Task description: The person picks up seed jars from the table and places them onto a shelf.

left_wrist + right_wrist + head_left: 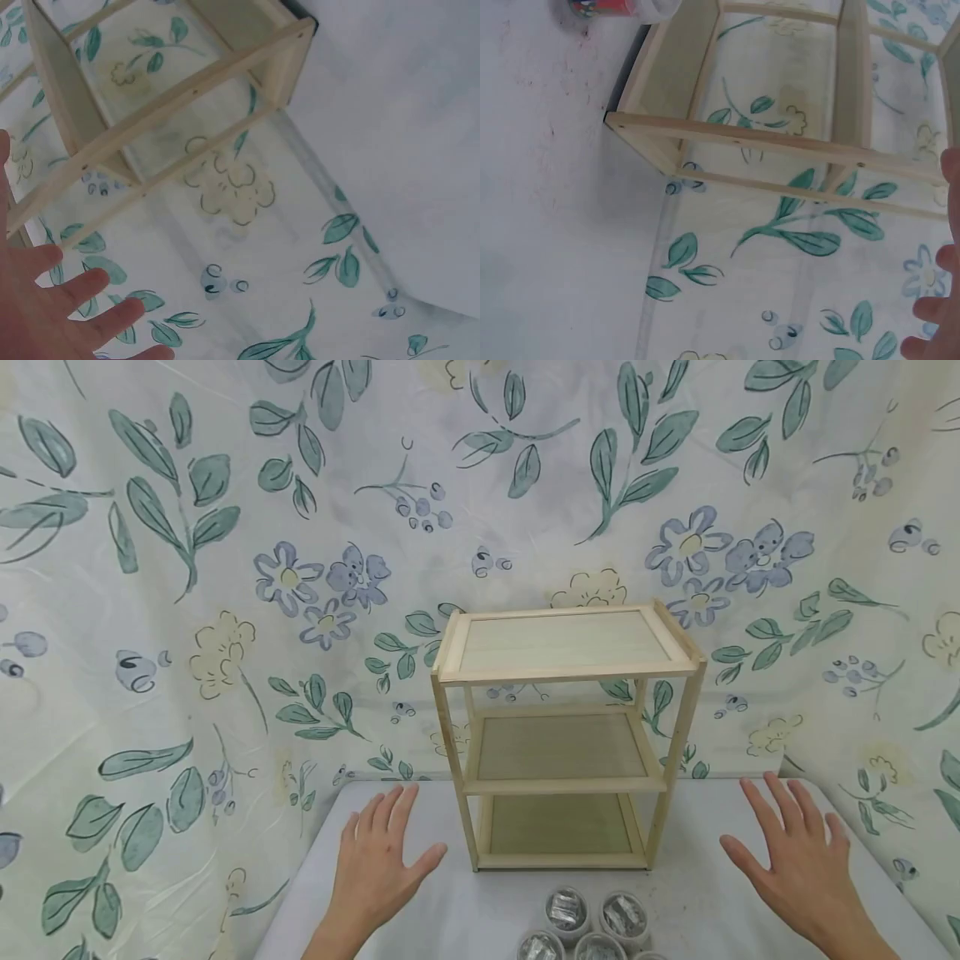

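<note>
A small wooden shelf (564, 786) with three tiers stands upright on the white table, its panels pale and its posts light wood. To its left my left hand (378, 856) is held with fingers spread, holding nothing. My right hand (798, 860) is on the other side, also spread and holding nothing. Both hands are apart from the shelf in the head view. Fingers of the left hand (67, 300) show at the lower left of the left wrist view, beside the shelf frame (195, 94). Fingertips of the right hand (934, 307) enter at the right edge of the right wrist view.
Several small clear tubs (567, 910) with silvery contents sit together in front of the shelf, some cut off by the frame. In the right wrist view, a tub with a red label (611, 7) lies near the shelf base. Floral fabric (465, 527) hangs behind the table (697, 910).
</note>
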`<state>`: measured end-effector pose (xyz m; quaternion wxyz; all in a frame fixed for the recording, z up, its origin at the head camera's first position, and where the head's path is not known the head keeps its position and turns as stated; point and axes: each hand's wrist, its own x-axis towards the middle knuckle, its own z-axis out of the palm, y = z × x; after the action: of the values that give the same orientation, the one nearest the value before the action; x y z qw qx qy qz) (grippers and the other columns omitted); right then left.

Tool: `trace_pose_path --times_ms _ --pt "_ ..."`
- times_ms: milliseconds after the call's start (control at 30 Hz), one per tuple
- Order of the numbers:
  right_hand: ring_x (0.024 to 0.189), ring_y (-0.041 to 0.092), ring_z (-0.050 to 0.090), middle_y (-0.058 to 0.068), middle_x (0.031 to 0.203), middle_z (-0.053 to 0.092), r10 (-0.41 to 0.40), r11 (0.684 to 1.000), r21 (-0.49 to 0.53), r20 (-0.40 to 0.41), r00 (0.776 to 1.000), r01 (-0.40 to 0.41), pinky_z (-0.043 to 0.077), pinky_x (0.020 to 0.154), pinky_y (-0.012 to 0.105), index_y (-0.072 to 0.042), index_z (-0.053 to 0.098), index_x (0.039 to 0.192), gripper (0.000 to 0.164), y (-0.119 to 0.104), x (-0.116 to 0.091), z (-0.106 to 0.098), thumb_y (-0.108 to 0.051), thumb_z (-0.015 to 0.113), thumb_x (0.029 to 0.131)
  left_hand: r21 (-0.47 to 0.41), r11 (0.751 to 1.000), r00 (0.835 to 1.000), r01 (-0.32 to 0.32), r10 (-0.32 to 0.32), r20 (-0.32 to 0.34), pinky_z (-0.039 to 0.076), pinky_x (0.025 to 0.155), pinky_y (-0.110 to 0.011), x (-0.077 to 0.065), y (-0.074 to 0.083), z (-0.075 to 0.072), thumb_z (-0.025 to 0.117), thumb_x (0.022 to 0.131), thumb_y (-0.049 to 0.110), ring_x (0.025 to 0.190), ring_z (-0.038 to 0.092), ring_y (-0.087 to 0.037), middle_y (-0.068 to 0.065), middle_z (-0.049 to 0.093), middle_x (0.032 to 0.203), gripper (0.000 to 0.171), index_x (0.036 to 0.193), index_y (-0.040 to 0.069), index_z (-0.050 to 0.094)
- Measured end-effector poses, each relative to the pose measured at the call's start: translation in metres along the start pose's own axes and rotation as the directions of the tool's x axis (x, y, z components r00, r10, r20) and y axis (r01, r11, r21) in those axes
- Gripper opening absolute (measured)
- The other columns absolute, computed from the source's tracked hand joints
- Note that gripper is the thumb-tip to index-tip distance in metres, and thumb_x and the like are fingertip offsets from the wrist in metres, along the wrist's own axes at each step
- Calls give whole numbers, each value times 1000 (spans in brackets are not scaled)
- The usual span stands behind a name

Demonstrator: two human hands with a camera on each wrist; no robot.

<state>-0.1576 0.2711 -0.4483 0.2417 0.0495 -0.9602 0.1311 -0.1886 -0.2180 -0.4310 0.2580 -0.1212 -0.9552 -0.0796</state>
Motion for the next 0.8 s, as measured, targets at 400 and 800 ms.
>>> trace_pose_path --times_ms 400,800 --pt "128 49 32 25 144 37 -4 996 92 -3 1000 4 27 90 73 -8 34 150 74 -9 1 0 -47 63 93 -158 987 996 33 -46 -82 50 83 -55 7 7 -4 74 83 45 113 60 -35 -15 61 128 70 141 12 52" --pt "123 44 44 23 139 48 -73 957 284 51 996 55 36 89 68 -5 41 145 69 -18 0 10 -33 72 90 -356 932 990 64 -105 -98 54 76 -47 20 15 -10 75 87 30 106 62 -24 -5 64 121 57 137 12 54"
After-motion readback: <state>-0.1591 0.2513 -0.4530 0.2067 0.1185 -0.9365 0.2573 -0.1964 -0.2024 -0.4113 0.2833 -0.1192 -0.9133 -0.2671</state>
